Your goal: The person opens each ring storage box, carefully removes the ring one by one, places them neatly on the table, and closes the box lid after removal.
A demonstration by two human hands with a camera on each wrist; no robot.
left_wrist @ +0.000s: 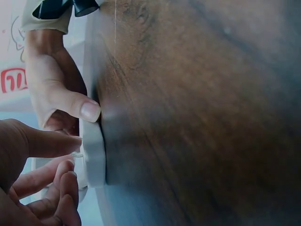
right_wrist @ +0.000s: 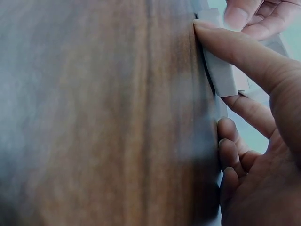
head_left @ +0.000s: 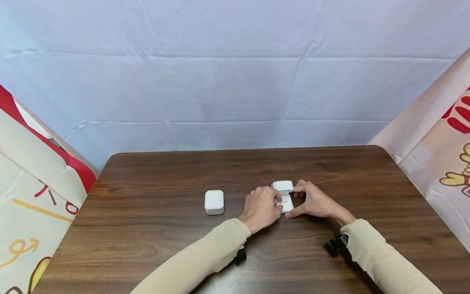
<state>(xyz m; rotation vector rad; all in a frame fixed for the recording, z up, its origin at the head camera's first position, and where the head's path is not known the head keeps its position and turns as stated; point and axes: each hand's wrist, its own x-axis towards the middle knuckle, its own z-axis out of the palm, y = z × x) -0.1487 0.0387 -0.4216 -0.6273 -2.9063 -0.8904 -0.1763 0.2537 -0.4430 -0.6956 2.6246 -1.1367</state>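
Pinching with thumb and fingertip almost together, the left hand (head_left: 260, 207) apparently has a small ring (left_wrist: 77, 155) between them at the open white box (head_left: 283, 188); the right hand (head_left: 315, 201), thumb and fingers spread, grips that box, and 1 closed white box (head_left: 214, 202) sits left of both hands

— Surroundings noted?
— Table (head_left: 147, 245), wood-grained. Backdrop (head_left: 220, 85), pale, creased, behind it. Printed sheets (head_left: 29, 163), red-marked, to left and right.
— Upon the table?
— White box (head_left: 214, 201), closed, left of centre.

Left grip (head_left: 260, 206) narrow, right grip (head_left: 316, 200) wider
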